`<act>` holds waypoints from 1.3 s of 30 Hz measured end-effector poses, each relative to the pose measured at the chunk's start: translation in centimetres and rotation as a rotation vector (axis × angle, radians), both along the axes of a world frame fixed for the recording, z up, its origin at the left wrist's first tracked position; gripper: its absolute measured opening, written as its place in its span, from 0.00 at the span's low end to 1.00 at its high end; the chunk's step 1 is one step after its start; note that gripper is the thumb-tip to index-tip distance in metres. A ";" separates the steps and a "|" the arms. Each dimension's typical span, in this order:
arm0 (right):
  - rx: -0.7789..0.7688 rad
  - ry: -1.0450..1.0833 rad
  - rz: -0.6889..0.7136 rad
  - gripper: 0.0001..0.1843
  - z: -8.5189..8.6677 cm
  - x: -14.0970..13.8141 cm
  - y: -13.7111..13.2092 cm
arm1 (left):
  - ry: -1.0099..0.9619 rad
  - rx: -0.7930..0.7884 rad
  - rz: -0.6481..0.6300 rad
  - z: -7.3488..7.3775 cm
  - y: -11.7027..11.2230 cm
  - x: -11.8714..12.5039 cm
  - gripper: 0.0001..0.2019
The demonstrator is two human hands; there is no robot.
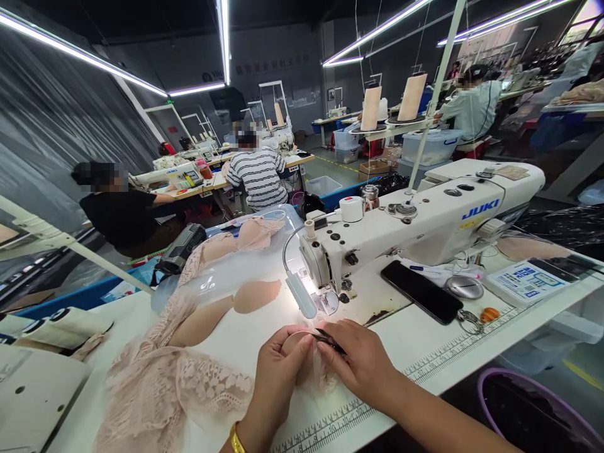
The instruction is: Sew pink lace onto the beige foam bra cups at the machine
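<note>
My left hand (283,362) is closed on a pale pink bra cup (296,343), thumb on top of it. Close beside it, my right hand (356,358) grips a pair of dark thread snips (329,340), whose tips lie against the cup's edge. Pink lace hangs below the fingers. Just behind both hands stands a white sewing machine (425,207), its lamp (302,294) shining over the needle area. To the left, joined beige cups (257,296) and a heap of pink lace (179,384) lie on the table.
A black phone (421,290), a key ring (470,322) and a round metal dish (464,287) lie right of the hands. A clear plastic bin (212,274) holds more lace pieces. Thread cones (370,108) stand above the machine. Co-workers sit at machines further back.
</note>
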State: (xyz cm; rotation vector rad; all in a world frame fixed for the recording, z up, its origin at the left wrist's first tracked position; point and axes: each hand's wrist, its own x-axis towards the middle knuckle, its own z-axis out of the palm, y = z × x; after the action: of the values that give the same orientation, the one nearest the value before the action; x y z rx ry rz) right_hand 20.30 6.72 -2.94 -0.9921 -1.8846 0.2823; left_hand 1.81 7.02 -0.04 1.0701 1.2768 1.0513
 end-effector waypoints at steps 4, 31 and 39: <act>0.083 -0.060 -0.033 0.07 0.0 -0.3 0.1 | 0.095 0.052 -0.001 0.4 -0.2 0.2 0.15; 0.283 -0.212 -0.187 0.09 1.1 -0.8 0.1 | 0.462 0.413 0.065 -0.2 -0.4 0.4 0.09; 0.339 -0.275 -0.216 0.09 0.7 -0.9 0.0 | 0.372 0.191 0.051 1.4 -0.6 1.1 0.12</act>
State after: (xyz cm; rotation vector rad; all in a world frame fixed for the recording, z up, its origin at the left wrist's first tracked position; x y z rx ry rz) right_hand 19.42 6.70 -2.24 -1.0252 -1.9627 -0.3075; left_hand 2.91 6.39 1.41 1.4345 1.5263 1.0606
